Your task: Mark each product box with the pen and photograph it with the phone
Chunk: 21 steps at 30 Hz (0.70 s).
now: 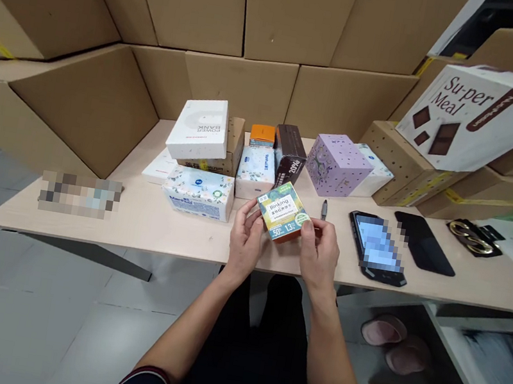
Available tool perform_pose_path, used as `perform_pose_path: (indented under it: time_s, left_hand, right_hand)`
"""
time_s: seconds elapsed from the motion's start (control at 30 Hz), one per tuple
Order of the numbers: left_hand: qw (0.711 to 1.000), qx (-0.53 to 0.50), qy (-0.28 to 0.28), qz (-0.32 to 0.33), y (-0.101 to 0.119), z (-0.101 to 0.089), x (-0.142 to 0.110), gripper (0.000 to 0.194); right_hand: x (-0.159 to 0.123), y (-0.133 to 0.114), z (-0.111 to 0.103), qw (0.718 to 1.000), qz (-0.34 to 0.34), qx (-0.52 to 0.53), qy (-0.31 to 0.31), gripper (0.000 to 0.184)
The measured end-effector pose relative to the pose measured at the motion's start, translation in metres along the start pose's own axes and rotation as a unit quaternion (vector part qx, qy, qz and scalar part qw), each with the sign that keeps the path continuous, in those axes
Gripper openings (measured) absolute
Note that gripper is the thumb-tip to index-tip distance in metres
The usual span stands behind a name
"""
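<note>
Above the front of the table I hold a small Binking box (281,211), green, yellow and blue on its top face, tilted toward me. My left hand (246,237) grips its left side, and my right hand (320,247) pinches its lower right corner with the thumb on top. Just beyond the box stand a dark brown carton (290,153) and a flowered tissue pack (256,171). A pen (324,210) lies on the table past my right hand.
A white power bank box (201,128) rests on a stack behind another tissue pack (198,194). Toward the right are a purple box (337,164), a handheld device (374,246), a black phone (424,243) and a Su-per Meal box (487,118). Cardboard boxes (275,13) wall the back.
</note>
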State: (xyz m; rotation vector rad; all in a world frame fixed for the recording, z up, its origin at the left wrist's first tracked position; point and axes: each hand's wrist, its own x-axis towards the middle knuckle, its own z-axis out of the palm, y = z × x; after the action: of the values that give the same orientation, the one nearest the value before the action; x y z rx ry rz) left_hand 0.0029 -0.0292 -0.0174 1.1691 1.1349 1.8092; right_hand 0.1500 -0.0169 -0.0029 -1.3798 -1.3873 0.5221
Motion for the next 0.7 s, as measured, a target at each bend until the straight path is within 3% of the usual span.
perform_pose_path:
  time_s: [0.13, 0.7]
  left_hand:
    - [1.0, 0.002, -0.012, -0.003, -0.0038, 0.001, -0.0003, 0.041]
    - [0.997, 0.063, -0.031, 0.017, 0.0, -0.0018, -0.0014, 0.032]
  right_hand:
    - [-0.0011, -0.0005, 0.0002, 0.997, -0.053, -0.059, 0.012, 0.04]
    - [-0.0042, 0.0004, 0.0042, 0.998, -0.034, -0.05, -0.02, 0.044]
